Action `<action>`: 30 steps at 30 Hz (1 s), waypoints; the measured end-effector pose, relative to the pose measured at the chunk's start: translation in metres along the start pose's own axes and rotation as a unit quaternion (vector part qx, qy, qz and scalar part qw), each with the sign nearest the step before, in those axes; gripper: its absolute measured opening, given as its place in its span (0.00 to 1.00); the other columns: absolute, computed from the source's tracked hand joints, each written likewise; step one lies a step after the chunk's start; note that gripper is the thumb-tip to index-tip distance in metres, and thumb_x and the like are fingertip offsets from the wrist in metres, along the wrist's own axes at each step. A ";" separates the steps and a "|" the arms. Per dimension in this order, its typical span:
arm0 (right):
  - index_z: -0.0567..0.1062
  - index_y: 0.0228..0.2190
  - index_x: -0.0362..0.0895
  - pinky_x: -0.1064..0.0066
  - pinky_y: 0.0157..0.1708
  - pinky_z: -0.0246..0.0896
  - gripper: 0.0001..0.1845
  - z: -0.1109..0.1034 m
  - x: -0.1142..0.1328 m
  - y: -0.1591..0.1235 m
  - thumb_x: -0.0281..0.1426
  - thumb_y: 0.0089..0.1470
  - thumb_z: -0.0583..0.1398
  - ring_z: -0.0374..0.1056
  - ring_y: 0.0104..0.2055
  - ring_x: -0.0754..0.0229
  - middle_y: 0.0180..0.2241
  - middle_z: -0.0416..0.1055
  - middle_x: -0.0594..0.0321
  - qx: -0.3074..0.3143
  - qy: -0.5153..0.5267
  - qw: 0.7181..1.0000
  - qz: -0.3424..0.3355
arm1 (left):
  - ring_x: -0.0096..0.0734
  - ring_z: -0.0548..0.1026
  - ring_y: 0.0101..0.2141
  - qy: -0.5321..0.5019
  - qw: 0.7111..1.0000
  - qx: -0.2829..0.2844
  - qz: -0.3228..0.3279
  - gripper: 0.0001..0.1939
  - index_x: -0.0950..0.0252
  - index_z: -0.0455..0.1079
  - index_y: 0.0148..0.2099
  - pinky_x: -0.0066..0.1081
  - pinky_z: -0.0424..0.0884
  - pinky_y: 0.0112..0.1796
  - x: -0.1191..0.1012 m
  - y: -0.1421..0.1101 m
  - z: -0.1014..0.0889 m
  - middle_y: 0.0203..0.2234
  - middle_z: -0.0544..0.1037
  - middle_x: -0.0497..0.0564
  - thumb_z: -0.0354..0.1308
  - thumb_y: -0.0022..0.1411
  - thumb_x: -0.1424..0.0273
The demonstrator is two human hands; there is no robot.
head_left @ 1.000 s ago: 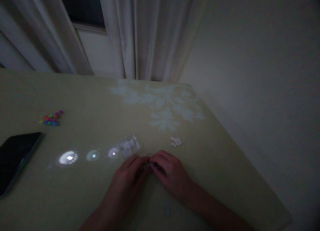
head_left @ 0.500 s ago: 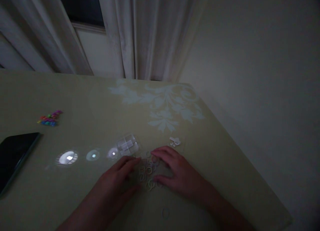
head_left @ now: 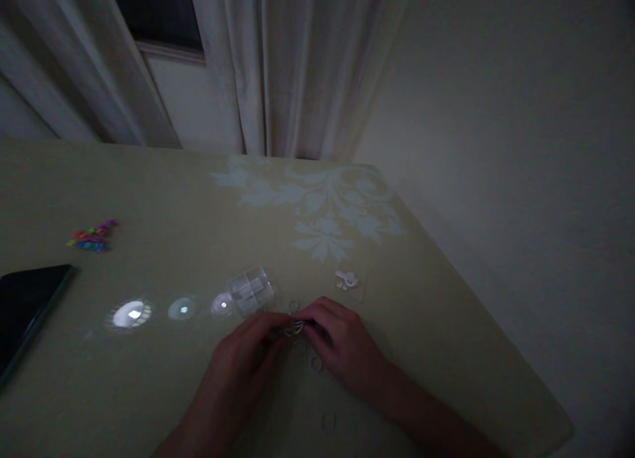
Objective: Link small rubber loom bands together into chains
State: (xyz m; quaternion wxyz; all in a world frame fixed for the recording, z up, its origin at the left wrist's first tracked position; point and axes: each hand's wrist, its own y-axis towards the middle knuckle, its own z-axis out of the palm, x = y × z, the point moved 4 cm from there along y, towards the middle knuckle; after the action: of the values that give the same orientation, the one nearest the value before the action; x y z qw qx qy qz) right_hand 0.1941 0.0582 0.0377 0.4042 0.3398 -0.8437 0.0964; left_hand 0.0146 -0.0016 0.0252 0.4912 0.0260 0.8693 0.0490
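My left hand point(head_left: 251, 349) and my right hand point(head_left: 342, 335) meet near the front middle of the table, fingertips drawn together. Between them they grip a bunch of small pale rings point(head_left: 296, 328), partly hidden by the fingers. One loose ring point(head_left: 294, 306) lies just beyond the fingertips, and another ring point(head_left: 316, 364) rests beside my right thumb. Closer to me lies a larger single ring point(head_left: 328, 421). Behind my left hand sits a clear plastic box with compartments point(head_left: 251, 290). The dim light leaves the rings' material unclear.
Beyond my right hand is a clear packet with small white pieces point(head_left: 347, 280). Colourful small pieces point(head_left: 93, 237) lie in a heap at the left, behind a dark phone or tablet point(head_left: 32, 312). Curtains point(head_left: 297, 67) and a wall border the table point(head_left: 163, 200).
Both hands have closed inward from around the spread rings. Most of the rings are now gathered between the fingers, with a few left loose on the table.
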 end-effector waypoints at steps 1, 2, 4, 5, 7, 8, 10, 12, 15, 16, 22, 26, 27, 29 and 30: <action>0.80 0.47 0.46 0.66 0.48 0.68 0.11 -0.004 0.000 0.000 0.24 0.68 0.59 0.74 0.46 0.57 0.42 0.79 0.59 -0.008 0.014 1.000 -0.003 | 0.38 0.84 0.38 -0.006 1.000 0.006 -0.005 0.13 0.55 0.79 0.51 0.33 0.81 0.41 0.003 -0.001 -0.004 0.41 0.86 0.49 0.56 0.69 0.66; 0.80 0.47 0.47 0.66 0.49 0.68 0.12 -0.009 0.000 0.000 0.24 0.68 0.59 0.74 0.46 0.57 0.43 0.79 0.59 -0.012 0.027 1.000 -0.004 | 0.37 0.85 0.37 -0.009 1.000 0.014 -0.010 0.13 0.54 0.79 0.52 0.33 0.81 0.39 0.005 -0.002 -0.008 0.41 0.87 0.48 0.56 0.70 0.65; 0.80 0.50 0.47 0.67 0.50 0.68 0.14 -0.018 0.000 -0.001 0.23 0.68 0.58 0.75 0.47 0.58 0.44 0.79 0.59 -0.001 0.046 0.999 -0.001 | 0.37 0.85 0.35 0.005 1.000 0.023 -0.013 0.14 0.51 0.79 0.52 0.32 0.82 0.38 0.011 -0.003 -0.016 0.40 0.87 0.46 0.56 0.70 0.64; 0.79 0.52 0.47 0.67 0.50 0.68 0.16 -0.021 -0.001 -0.001 0.24 0.67 0.59 0.74 0.47 0.59 0.46 0.79 0.59 0.016 0.050 0.999 0.003 | 0.37 0.85 0.35 0.020 0.999 0.025 -0.010 0.14 0.50 0.79 0.52 0.32 0.82 0.38 0.013 -0.004 -0.018 0.40 0.87 0.46 0.56 0.70 0.64; 0.77 0.57 0.48 0.66 0.51 0.68 0.20 -0.028 -0.002 -0.002 0.26 0.65 0.62 0.73 0.48 0.58 0.49 0.76 0.58 0.058 0.047 0.997 0.014 | 0.40 0.85 0.41 0.061 0.998 0.019 0.018 0.16 0.50 0.78 0.55 0.35 0.83 0.43 0.015 -0.007 -0.017 0.46 0.87 0.47 0.59 0.68 0.65; 0.75 0.59 0.49 0.65 0.52 0.68 0.24 -0.030 -0.003 -0.004 0.28 0.62 0.66 0.73 0.49 0.57 0.51 0.75 0.58 0.081 0.044 0.996 0.020 | 0.43 0.84 0.47 0.083 0.996 0.017 0.037 0.20 0.50 0.76 0.60 0.38 0.82 0.48 0.015 -0.008 -0.014 0.53 0.84 0.49 0.62 0.66 0.65; 0.70 0.64 0.49 0.62 0.58 0.66 0.38 -0.032 -0.005 -0.008 0.33 0.55 0.73 0.70 0.56 0.54 0.56 0.71 0.56 0.124 0.038 0.991 0.030 | 0.50 0.76 0.60 0.129 0.989 0.025 0.072 0.36 0.51 0.65 0.71 0.45 0.77 0.57 0.013 -0.012 -0.002 0.66 0.74 0.53 0.67 0.61 0.67; 0.64 0.69 0.48 0.58 0.64 0.61 0.53 -0.031 -0.005 -0.012 0.38 0.46 0.77 0.64 0.63 0.48 0.61 0.65 0.53 0.154 0.027 0.987 0.033 | 0.57 0.70 0.65 0.166 0.982 0.046 0.084 0.51 0.51 0.55 0.76 0.53 0.73 0.60 0.011 -0.014 0.011 0.71 0.66 0.56 0.73 0.55 0.67; 0.61 0.70 0.47 0.57 0.67 0.58 0.58 -0.025 -0.003 -0.015 0.40 0.43 0.78 0.60 0.67 0.45 0.65 0.60 0.52 0.168 0.008 0.985 0.042 | 0.60 0.71 0.62 0.180 0.976 0.097 0.078 0.55 0.52 0.57 0.75 0.57 0.71 0.60 0.006 -0.016 0.023 0.68 0.70 0.58 0.78 0.50 0.61; 0.63 0.69 0.48 0.58 0.67 0.59 0.54 -0.023 -0.002 -0.015 0.39 0.45 0.77 0.61 0.66 0.47 0.64 0.61 0.53 0.163 0.005 0.985 0.049 | 0.59 0.72 0.60 0.176 0.975 0.112 0.075 0.53 0.52 0.59 0.74 0.57 0.71 0.60 0.004 -0.016 0.024 0.66 0.72 0.58 0.78 0.50 0.58; 0.74 0.58 0.48 0.63 0.58 0.66 0.27 -0.023 -0.003 -0.007 0.28 0.59 0.71 0.69 0.55 0.54 0.53 0.70 0.58 0.118 0.003 0.991 0.061 | 0.64 0.71 0.59 0.187 0.974 0.114 0.051 0.60 0.56 0.58 0.75 0.60 0.70 0.57 -0.006 -0.024 0.029 0.63 0.73 0.62 0.77 0.45 0.47; 0.74 0.59 0.47 0.63 0.57 0.66 0.30 -0.029 -0.007 -0.006 0.31 0.57 0.73 0.70 0.54 0.54 0.54 0.70 0.57 0.093 0.007 0.995 0.047 | 0.60 0.73 0.57 0.218 0.972 0.073 0.052 0.45 0.60 0.60 0.74 0.59 0.72 0.56 -0.007 -0.027 0.040 0.61 0.75 0.62 0.70 0.59 0.55; 0.74 0.59 0.46 0.64 0.57 0.67 0.30 -0.030 -0.009 -0.006 0.31 0.57 0.73 0.70 0.54 0.54 0.54 0.70 0.57 0.087 0.001 0.995 0.047 | 0.57 0.74 0.57 0.211 0.974 0.061 0.054 0.38 0.60 0.61 0.73 0.56 0.73 0.56 -0.005 -0.026 0.040 0.60 0.76 0.61 0.66 0.64 0.59; 0.75 0.57 0.45 0.64 0.55 0.67 0.29 -0.028 -0.012 -0.005 0.29 0.56 0.73 0.70 0.52 0.54 0.53 0.71 0.56 0.085 -0.012 0.995 0.048 | 0.50 0.76 0.56 0.180 0.981 0.040 0.062 0.29 0.58 0.65 0.70 0.49 0.76 0.56 0.000 -0.022 0.036 0.58 0.77 0.58 0.60 0.69 0.66; 0.76 0.56 0.44 0.65 0.53 0.68 0.27 -0.026 -0.013 -0.004 0.29 0.57 0.73 0.71 0.51 0.54 0.51 0.71 0.56 0.087 -0.018 0.995 0.045 | 0.47 0.77 0.56 0.161 0.984 0.036 0.065 0.27 0.58 0.67 0.69 0.45 0.77 0.56 0.003 -0.020 0.031 0.57 0.78 0.57 0.59 0.69 0.68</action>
State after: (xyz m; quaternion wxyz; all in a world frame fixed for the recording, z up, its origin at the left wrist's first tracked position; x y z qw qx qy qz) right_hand 0.2192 0.0731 0.0445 0.3530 0.3369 -0.8538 0.1812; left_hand 0.0400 -0.0194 0.0043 0.3395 0.0918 0.9346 0.0527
